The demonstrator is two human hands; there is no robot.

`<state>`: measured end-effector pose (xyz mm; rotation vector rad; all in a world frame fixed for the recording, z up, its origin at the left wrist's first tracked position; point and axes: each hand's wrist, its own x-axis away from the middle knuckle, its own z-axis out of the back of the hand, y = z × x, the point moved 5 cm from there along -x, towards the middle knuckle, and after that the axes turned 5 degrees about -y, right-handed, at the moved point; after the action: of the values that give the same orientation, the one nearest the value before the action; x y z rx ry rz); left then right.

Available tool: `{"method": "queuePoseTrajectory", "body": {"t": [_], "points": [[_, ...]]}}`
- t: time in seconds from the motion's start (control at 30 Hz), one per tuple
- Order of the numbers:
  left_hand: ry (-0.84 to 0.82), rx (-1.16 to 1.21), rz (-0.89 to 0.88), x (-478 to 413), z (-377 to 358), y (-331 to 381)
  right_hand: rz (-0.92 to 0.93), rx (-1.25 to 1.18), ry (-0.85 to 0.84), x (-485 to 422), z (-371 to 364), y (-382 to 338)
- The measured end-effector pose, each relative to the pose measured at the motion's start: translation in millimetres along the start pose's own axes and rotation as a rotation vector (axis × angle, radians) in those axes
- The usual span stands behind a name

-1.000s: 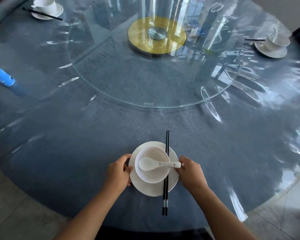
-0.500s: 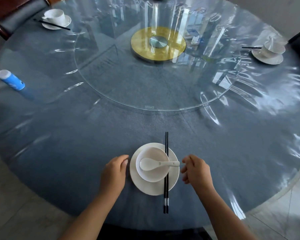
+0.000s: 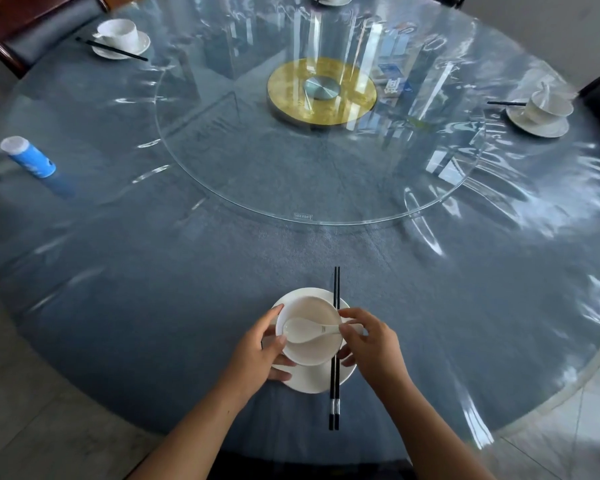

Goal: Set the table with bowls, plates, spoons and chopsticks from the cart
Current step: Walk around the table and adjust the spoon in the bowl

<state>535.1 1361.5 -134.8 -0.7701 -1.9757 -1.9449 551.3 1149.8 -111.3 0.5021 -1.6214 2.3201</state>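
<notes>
The person is leaning over the near edge of a big round table (image 3: 146, 306) draped in blue-grey cloth under clear plastic sheeting, and both hands are closing on the place setting there. The left hand (image 3: 257, 353) is curling round the left side of a small round white ceramic bowl (image 3: 309, 351), thumb on the rim and fingers tucked beneath. The right hand (image 3: 371, 344) is cupping the bowl's right side, its thumb lying across the handle of a white ceramic soup spoon (image 3: 300, 331) whose scoop is sitting inside the bowl. The bowl is sitting over a flat white round plate (image 3: 312, 381) (whether resting on it or raised off it, I cannot tell). A pair of black chopsticks (image 3: 334, 403) is lying across the plate's right part, just beside the bowl, passing under the right hand. Beyond them a clear glass turntable (image 3: 326, 181) is catching reflections around a gold disc (image 3: 354, 98), and a blue-and-white cylindrical tube (image 3: 28, 157) is lying at the left
</notes>
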Motion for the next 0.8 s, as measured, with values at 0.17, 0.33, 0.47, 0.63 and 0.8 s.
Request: {"method": "queuePoseTrajectory", "body": {"t": [0.17, 0.33, 0.47, 0.63, 0.8], "points": [[0.012, -0.032, -0.02, -0.4, -2.2, 1.2, 0.008, 0.034, 0.013, -2.4, 2.6, 2.1], [0.022, -0.034, -0.034, -1.1, -4.3, 2.3, 0.012, 0.023, 0.013, -2.5, 5.3, 3.9], [0.029, -0.019, -0.035, -0.2, -5.4, 2.6, 0.012, 0.012, 0.014, -3.2, 6.6, 4.2], [0.028, -0.017, -0.031, -1.6, -3.8, -0.4, 0.026, 0.024, 0.003, -4.5, 7.1, 6.2], [0.061, -0.009, -0.019, -5.1, 0.9, -3.2, 0.053, 0.045, 0.001, -5.7, 7.1, 6.4]]}}
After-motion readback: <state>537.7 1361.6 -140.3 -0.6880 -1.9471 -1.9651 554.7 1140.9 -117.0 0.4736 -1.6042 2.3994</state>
